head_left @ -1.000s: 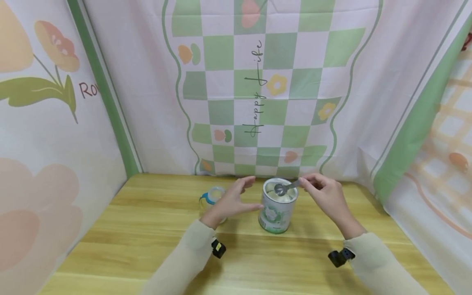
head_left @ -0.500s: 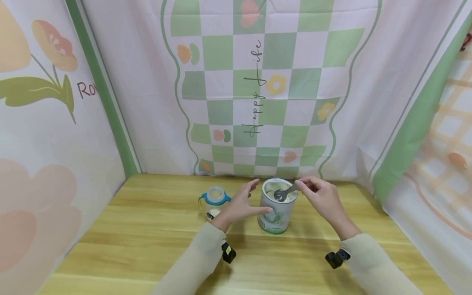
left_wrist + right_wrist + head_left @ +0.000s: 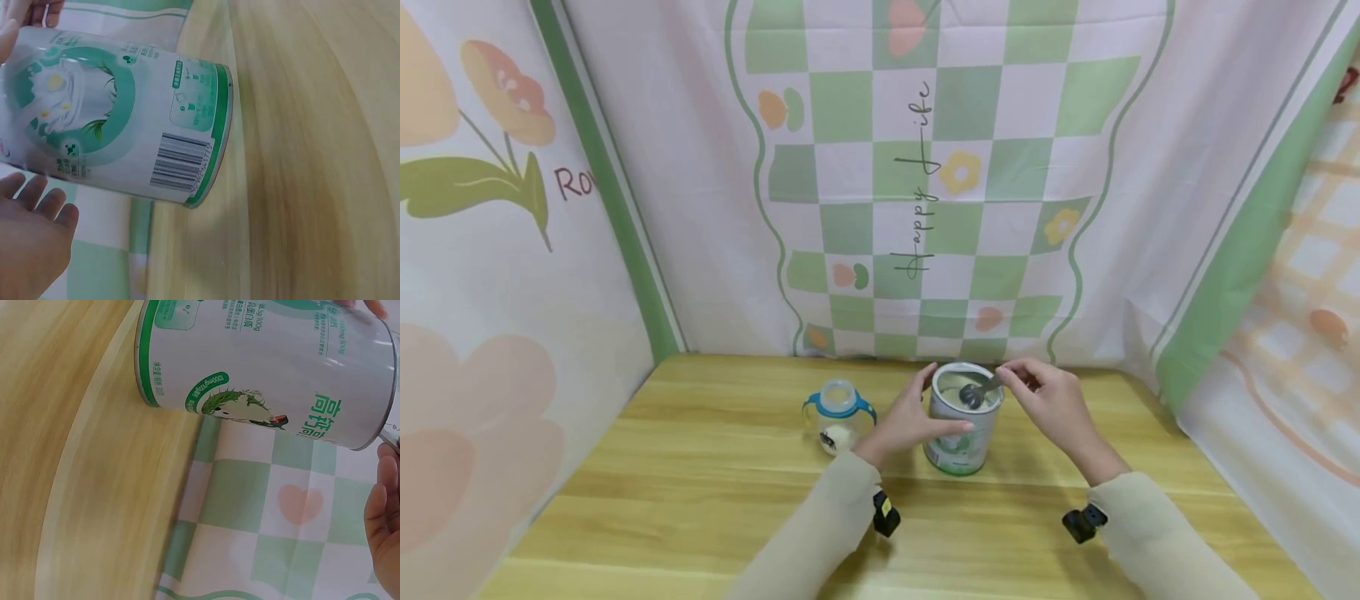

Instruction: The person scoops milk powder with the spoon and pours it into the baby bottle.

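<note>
A white and green milk powder can [image 3: 957, 454] stands upright at the back of the table, its top uncovered and pale powder inside. My right hand [image 3: 1051, 404] pinches the handle of a grey spoon [image 3: 973, 396] between thumb and fingers, and the spoon's bowl is inside the can's mouth. On the can's left side is my left hand [image 3: 912, 422], thumb stretched across the front and fingers reaching behind. The left wrist view shows its fingers [image 3: 44, 199] extended beside the can wall, a small gap between. In the right wrist view, the spoon handle [image 3: 389, 439] shows at the rim.
A clear cup [image 3: 837, 423] with a blue collar and two blue handles stands left of the can, close to my left forearm. Behind the wooden table [image 3: 700, 467] hangs a green checked curtain [image 3: 925, 233].
My left hand has moved right, from beside the cup to around the can's left side, uncovering the cup. The right hand has shifted slightly left with the spoon, its bowl still in the can.
</note>
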The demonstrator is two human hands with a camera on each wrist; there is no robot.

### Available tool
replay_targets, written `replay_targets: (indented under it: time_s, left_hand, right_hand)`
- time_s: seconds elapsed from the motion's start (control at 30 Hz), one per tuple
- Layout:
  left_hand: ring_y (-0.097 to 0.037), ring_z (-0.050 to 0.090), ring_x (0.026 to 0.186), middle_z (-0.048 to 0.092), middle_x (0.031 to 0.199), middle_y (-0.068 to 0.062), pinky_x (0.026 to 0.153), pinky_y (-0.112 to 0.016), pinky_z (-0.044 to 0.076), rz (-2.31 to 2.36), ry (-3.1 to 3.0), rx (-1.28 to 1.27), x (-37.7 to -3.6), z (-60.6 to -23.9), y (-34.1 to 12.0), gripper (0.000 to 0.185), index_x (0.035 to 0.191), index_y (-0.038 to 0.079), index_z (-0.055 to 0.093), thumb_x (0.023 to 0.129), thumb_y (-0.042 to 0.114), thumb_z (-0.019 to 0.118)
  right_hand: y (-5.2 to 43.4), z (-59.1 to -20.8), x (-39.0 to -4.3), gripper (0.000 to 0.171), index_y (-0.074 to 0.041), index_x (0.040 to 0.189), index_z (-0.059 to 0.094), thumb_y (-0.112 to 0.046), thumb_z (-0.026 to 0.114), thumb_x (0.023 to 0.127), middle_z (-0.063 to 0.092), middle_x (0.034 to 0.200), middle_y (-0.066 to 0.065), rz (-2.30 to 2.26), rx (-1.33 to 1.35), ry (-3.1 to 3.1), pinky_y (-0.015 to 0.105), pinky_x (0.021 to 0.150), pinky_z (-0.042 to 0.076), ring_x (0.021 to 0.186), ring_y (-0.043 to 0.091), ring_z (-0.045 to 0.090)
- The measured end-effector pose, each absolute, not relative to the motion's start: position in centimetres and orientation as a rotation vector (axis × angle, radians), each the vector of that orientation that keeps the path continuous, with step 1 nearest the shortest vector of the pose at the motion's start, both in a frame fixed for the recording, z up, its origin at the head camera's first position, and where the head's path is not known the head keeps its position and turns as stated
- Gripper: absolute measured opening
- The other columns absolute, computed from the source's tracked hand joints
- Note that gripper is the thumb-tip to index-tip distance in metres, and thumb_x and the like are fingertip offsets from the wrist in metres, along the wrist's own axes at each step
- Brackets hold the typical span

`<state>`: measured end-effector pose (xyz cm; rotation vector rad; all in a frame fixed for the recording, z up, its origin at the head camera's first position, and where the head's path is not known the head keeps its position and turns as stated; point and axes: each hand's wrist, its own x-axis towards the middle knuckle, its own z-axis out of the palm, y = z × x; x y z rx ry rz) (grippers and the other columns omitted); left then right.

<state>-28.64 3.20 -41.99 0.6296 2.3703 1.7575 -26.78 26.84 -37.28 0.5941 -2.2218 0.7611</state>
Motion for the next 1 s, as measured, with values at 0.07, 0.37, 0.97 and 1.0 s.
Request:
replay_targets:
  time_s: [0.07,0.37,0.97,1.0]
  left_hand:
    - [-0.024,0.034,0.142,0.032,0.159,-0.002,0.111,-0.052,0.034,1.77,2.382,0.624,-28.7,-42.0,3.6,0.113,0.16,0.022,0.02,0.074,0.05,0.088]
    - [-0.022,0.045,0.133,0.039,0.152,-0.004,0.106,-0.045,0.04,1.806,2.409,0.632,-29.4,-42.7,4.7,0.114,0.16,0.017,0.022,0.074,0.044,0.09]
    - [-0.018,0.055,0.122,0.052,0.139,0.002,0.1,-0.041,0.044,1.883,2.212,0.773,-29.8,-43.1,4.5,0.091,0.15,0.032,0.034,0.078,0.034,0.089]
    - [-0.018,0.055,0.122,0.052,0.14,0.001,0.1,-0.041,0.044,1.884,2.209,0.774,-29.8,-43.0,4.5,0.091,0.15,0.032,0.034,0.078,0.034,0.089]
  right_hand:
    - [26.9,-37.3,-26.9,0.005,-0.005,0.092,0.074,-0.009,0.075,0.092,0.066,0.075,-0.004,0.737,0.606,-2.215,0.013,0.057,0.043,0.062,0.008,0.056]
    - [26.5,-37.2,-27.2,0.005,-0.005,0.089,0.073,-0.002,0.077,0.087,0.066,0.075,-0.003,0.672,0.668,-2.189,0.021,0.058,0.049,0.064,0.008,0.058]
    - [26.3,-36.6,-27.5,0.01,-0.005,0.088,0.072,0.0,0.079,0.084,0.067,0.079,0.0,0.504,0.838,-2.21,0.033,0.058,0.055,0.068,0.012,0.062]
    - [26.3,-36.6,-27.5,0.01,-0.006,0.087,0.071,0.0,0.079,0.084,0.067,0.079,0.0,0.498,0.863,-2.213,0.032,0.058,0.054,0.068,0.011,0.061]
